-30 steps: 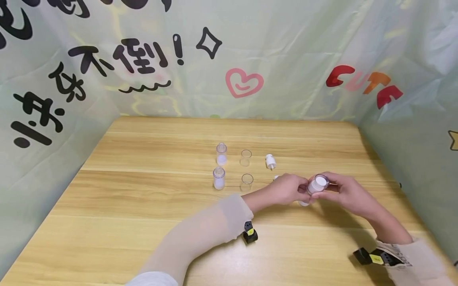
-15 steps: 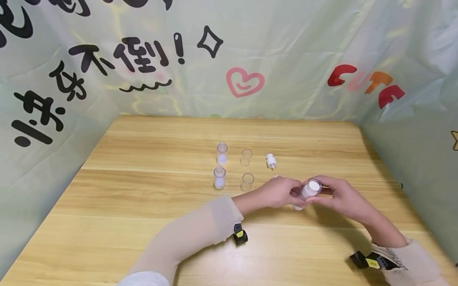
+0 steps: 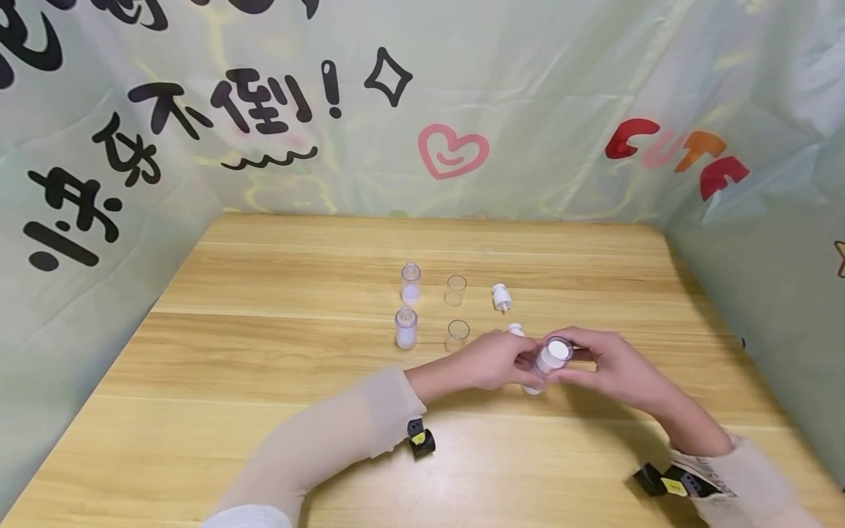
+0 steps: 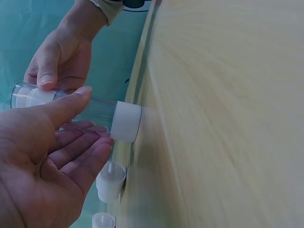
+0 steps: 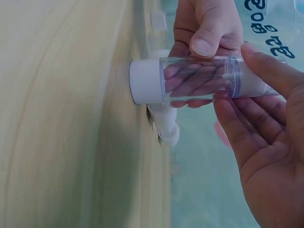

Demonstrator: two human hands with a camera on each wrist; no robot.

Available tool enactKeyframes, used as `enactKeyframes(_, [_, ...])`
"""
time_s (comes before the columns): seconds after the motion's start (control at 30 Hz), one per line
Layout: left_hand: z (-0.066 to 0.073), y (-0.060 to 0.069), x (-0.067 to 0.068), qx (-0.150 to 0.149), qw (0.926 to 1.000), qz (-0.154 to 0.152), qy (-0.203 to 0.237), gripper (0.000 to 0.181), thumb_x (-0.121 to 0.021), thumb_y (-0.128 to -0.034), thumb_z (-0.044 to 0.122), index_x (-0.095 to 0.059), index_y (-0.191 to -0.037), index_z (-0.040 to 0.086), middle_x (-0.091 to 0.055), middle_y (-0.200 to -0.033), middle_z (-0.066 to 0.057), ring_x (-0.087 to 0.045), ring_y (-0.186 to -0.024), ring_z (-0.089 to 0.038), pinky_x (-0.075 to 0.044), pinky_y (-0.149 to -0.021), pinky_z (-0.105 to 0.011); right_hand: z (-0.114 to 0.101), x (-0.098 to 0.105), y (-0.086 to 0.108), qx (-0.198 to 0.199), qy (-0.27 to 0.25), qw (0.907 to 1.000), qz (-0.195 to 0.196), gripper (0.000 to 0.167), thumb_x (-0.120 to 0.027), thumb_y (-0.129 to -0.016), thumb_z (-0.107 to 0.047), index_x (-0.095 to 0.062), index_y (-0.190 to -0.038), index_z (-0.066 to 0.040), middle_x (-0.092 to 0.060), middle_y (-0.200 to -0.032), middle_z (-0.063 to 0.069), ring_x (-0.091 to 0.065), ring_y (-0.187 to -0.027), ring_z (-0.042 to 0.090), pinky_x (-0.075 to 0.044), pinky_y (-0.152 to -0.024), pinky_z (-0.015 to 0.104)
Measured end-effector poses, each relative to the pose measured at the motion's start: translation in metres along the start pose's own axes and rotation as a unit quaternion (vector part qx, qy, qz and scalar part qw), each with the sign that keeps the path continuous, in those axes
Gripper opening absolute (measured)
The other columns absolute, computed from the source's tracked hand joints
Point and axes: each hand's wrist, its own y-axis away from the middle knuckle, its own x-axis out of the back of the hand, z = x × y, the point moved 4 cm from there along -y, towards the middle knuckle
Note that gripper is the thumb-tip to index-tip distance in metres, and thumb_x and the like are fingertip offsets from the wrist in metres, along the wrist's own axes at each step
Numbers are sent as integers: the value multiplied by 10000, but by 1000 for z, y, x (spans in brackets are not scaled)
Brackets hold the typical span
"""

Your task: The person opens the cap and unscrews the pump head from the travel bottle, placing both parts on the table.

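My left hand (image 3: 491, 359) grips the clear body of a small bottle (image 5: 147, 81) with a white base, thumb on one side and fingers on the other. With its thumb and fingers, my right hand (image 3: 614, 363) holds the clear upper end, which has a white part (image 3: 557, 350) inside. In the right wrist view the bottle's clear middle shows the left fingers behind it. The white base (image 4: 126, 122) is close to the tabletop; whether it touches is hard to tell. Behind the left hand, a white pump head (image 3: 515, 328) is partly hidden.
Another white pump head (image 3: 502, 297) sits farther back on the wooden table (image 3: 264, 352). Two clear caps (image 3: 455, 291) stand left of it. Two clear-and-white bottles (image 3: 406, 328) stand farther left. A printed curtain (image 3: 528, 88) surrounds the table.
Both hands have shifted left and slightly toward me, carrying the bottle between them. The pump head behind the left hand shows more now.
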Motion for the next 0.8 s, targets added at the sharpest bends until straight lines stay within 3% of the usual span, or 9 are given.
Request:
enactKeyframes(0.37, [-10, 20, 9, 92, 9998, 4, 197, 348, -783, -839, 353, -676, -1072, 118, -641, -866, 124, -564, -781, 28, -455, -701, -89, -4, -17, -11, 132, -151, 9998, -29, 414, -805, -794, -52, -661, -1180, -79, -695, -1106, 36, -659, -989, 112, -564, -826, 274])
enactKeyframes(0.57, [-21, 32, 12, 82, 9987, 11, 512, 302, -792, -826, 355, -658, -1000, 148, -655, -890, 124, -576, -803, 21, -472, -730, -104, -8, -29, -19, 190, -27, 9998, 49, 415, -816, -783, -69, -664, -1168, -90, -701, -1089, 17, -665, -956, 110, -577, -797, 295])
enactKeyframes(0.8, [-33, 48, 16, 111, 9983, 1, 571, 311, -786, -821, 396, -658, -993, 172, -670, -923, 136, -595, -837, 31, -487, -775, -121, -17, -43, -30, 388, -90, 9992, -24, 398, -814, -792, -100, -659, -1159, -98, -688, -1059, -32, -671, -938, 125, -586, -782, 326])
